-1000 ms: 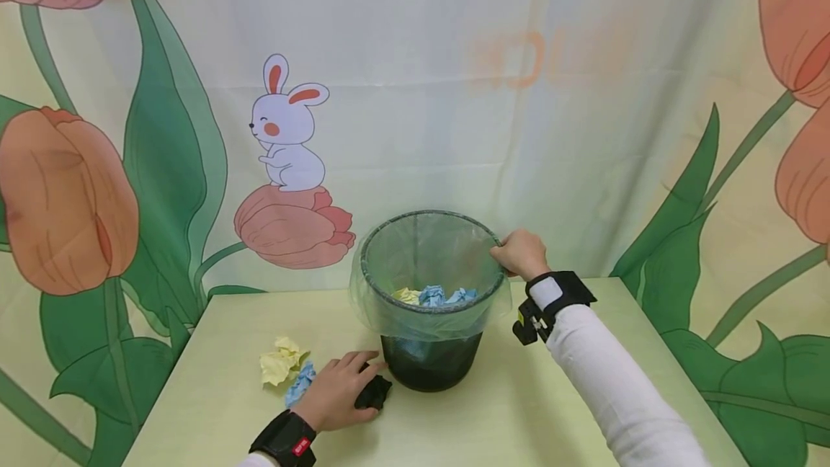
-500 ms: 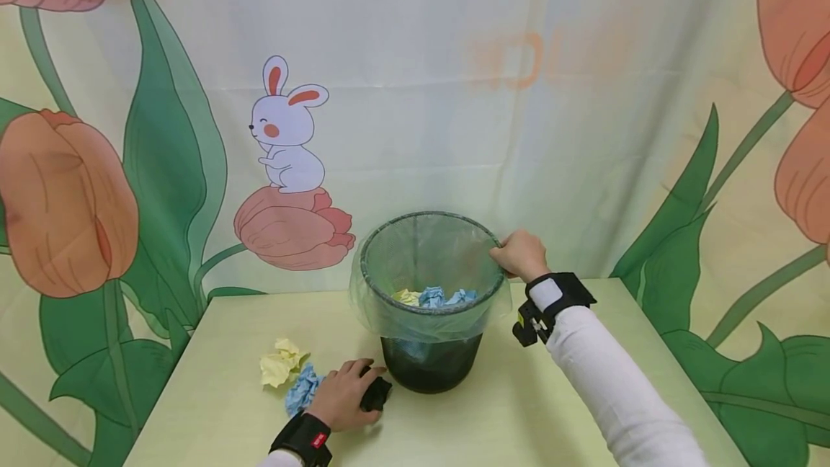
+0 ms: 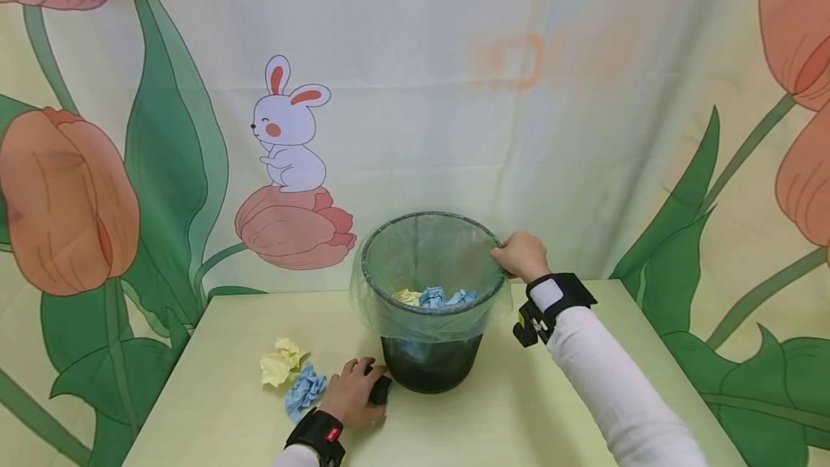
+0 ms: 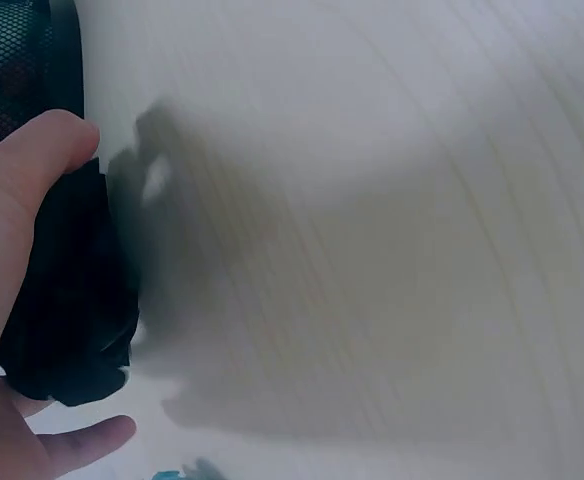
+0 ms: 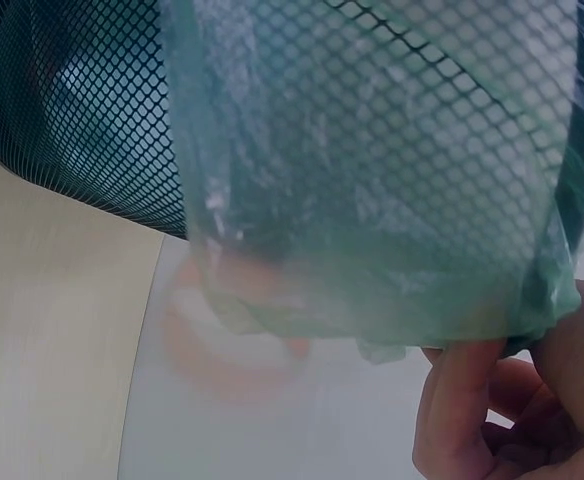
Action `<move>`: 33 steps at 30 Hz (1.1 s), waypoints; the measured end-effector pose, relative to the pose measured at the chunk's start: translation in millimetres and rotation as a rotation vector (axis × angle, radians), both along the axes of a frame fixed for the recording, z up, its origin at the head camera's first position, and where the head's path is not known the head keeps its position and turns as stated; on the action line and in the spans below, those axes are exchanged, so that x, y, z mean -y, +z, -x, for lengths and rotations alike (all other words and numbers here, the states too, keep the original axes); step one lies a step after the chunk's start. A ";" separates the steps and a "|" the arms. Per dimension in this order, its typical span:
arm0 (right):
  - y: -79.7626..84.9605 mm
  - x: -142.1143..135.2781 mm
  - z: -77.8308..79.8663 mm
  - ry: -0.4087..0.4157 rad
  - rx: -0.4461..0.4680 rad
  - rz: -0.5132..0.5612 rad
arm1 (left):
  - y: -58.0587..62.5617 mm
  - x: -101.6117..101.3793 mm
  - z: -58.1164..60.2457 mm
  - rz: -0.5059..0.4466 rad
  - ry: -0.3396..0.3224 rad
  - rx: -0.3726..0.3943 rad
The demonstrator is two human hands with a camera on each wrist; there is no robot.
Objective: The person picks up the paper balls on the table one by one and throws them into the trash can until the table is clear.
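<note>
My left hand [image 3: 353, 395] grips a crumpled black ball [image 3: 379, 389] just left of the wastebasket's base. In the left wrist view the thumb and fingers lie around the black ball [image 4: 72, 280], close over the table. The wastebasket [image 3: 431, 362] is black mesh, upright, lined with a thin green bin bag [image 3: 415, 326] folded over its rim. On the right side of that rim, my right hand [image 3: 521, 254] pinches the edge and bag. Its curled fingers [image 5: 462, 400] show under the bag in the right wrist view.
Left of my left hand lie a blue crumpled paper [image 3: 305, 389] and a yellow crumpled paper [image 3: 282, 362]. Yellow and blue paper balls [image 3: 433, 297] sit inside the basket. A printed curtain [image 3: 415, 92] hangs behind the table [image 3: 214, 380].
My left hand has shifted slightly right, its fingers drawn in around the black ball; more of the blue paper now shows. The right hand and wastebasket have stayed in place.
</note>
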State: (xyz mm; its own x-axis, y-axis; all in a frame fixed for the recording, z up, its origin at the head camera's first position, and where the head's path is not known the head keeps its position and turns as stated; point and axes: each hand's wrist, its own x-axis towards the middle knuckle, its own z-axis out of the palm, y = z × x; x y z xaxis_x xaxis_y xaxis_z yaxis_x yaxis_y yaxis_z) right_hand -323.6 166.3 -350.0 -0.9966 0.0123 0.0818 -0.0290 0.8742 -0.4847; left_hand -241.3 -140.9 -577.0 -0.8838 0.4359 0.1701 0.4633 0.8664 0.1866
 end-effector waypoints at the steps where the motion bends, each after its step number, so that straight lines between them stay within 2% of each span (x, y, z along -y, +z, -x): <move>1: -0.1 0.0 -0.1 0.002 -0.002 -0.001 | -0.3 -0.9 0.0 -0.006 0.004 -0.006; 8: 1.8 2.1 0.9 0.000 -0.010 -0.005 | -10.7 -4.8 1.0 0.004 0.046 -0.089; 15: 0.5 1.0 3.4 0.008 -0.015 -0.003 | -15.7 -5.9 0.0 0.023 0.048 -0.100; 20: 0.9 1.2 3.2 0.014 -0.010 -0.006 | -15.2 -8.1 -4.8 0.039 0.045 -0.058; 24: 1.8 0.8 1.5 0.011 -0.003 -0.001 | -10.0 -8.9 -8.5 0.043 0.045 -0.002; 33: 1.4 -0.5 -1.0 0.006 -0.021 0.011 | -1.6 -3.6 -14.1 -0.009 0.030 0.097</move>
State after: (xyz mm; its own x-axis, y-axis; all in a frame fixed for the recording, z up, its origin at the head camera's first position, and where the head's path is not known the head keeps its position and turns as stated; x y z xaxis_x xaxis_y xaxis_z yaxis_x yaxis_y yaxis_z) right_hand -322.6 166.8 -348.6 -0.9947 0.0070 0.1023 -0.0446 0.8688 -0.4932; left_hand -227.2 -137.3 -578.7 -0.9090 0.4076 0.0867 0.4162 0.8779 0.2369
